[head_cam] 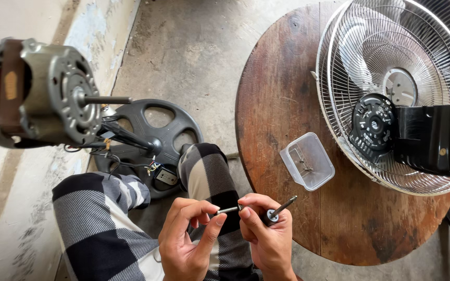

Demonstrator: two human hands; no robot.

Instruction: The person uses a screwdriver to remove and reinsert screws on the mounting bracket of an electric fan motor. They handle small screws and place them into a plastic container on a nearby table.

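Motor: at far left I see a bare grey fan motor [42, 93], close to the camera, its shaft pointing right.
Base: below and right of the motor a round black fan base [154, 143] lies on the concrete floor [194, 47], with loose wires beside it.
Legs: checked black-and-white trousers [100, 224] fill the lower left.
Left hand: my left hand [186, 242] is curled, thumb and forefinger pinching the left end of a short metal bit [228, 210].
Bit: it lies level between the two hands, touching both.
Right hand: my right hand [266, 229] is closed around a screwdriver [279, 209], whose tip points up and right; its fingertips meet the bit's right end.
Table: a round wooden table [277, 104] sits just right of the hands.
Tub: a small clear plastic tub [308, 161] stands on it, with small metal parts inside.
Grille: a wire fan grille [391, 88] with a black housing [433, 138] rests on the table's right side.
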